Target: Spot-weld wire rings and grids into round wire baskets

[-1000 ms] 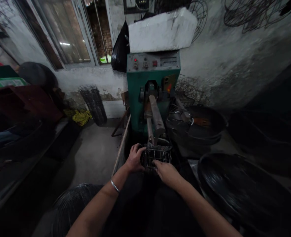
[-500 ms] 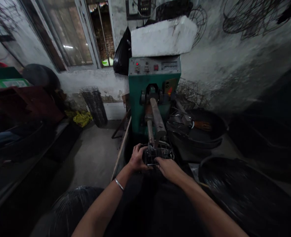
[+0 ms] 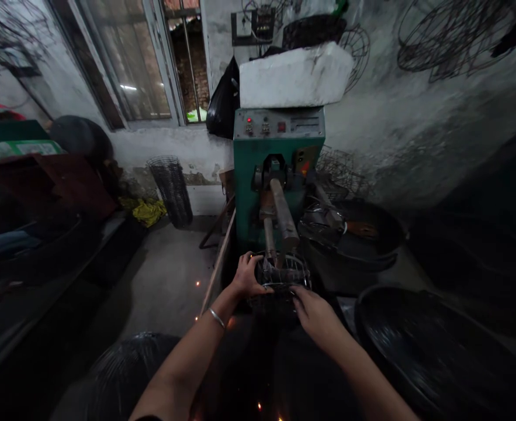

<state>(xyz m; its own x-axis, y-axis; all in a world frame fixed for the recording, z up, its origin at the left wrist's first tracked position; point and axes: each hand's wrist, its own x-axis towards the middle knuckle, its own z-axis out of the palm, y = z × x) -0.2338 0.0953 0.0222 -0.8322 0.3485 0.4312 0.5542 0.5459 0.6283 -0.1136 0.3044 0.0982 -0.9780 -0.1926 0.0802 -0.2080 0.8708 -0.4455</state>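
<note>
A small wire basket (image 3: 290,276) sits at the ends of the two metal arms (image 3: 284,217) of a green spot welder (image 3: 249,164). My left hand (image 3: 246,276) grips the basket's left side, its thumb along the near edge and its fingers at the far side. At the near right edge of the basket, my right hand (image 3: 311,307) is closed with the thumb and fingers pinched at the wire. Its fingertips are dark, and the exact wire between them is hard to make out. Orange sparks (image 3: 197,283) are scattered around my left forearm and lower down.
A wide black basin (image 3: 389,225) with an orange-handled tool stands right of the welder, and a large dark bundle (image 3: 415,339) lies nearer. A wooden board (image 3: 217,263) leans at the left. Rolled mesh (image 3: 170,190) stands by the wall. A white foam block (image 3: 295,76) rests on the welder.
Orange sparks have appeared. My right hand has shifted right and slightly down along the basket's near edge. The left hand keeps its grip. The whole view has shifted slightly.
</note>
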